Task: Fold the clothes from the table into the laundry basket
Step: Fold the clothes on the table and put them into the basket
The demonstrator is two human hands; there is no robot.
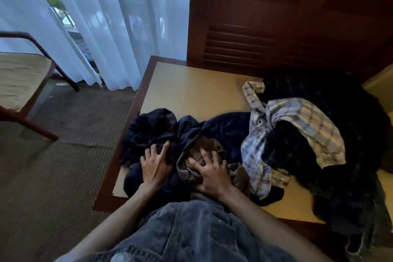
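Observation:
A heap of crumpled clothes lies on the yellow-topped table (191, 89). My left hand (156, 162) rests on a dark navy garment (148, 130) at the near left, its fingertips digging into the cloth. My right hand (210, 173) presses with spread fingers on a brown garment (204, 144) bunched in the middle. Right of it lies a light plaid shirt (297, 121), draped over a large dark checked garment (340, 144). No laundry basket is in view.
A dark wooden louvred cabinet (276, 27) stands behind the table. A chair with a beige seat (21, 78) stands on the woven carpet at the left, before white curtains (106, 27). My denim jacket (191, 232) fills the bottom of the view.

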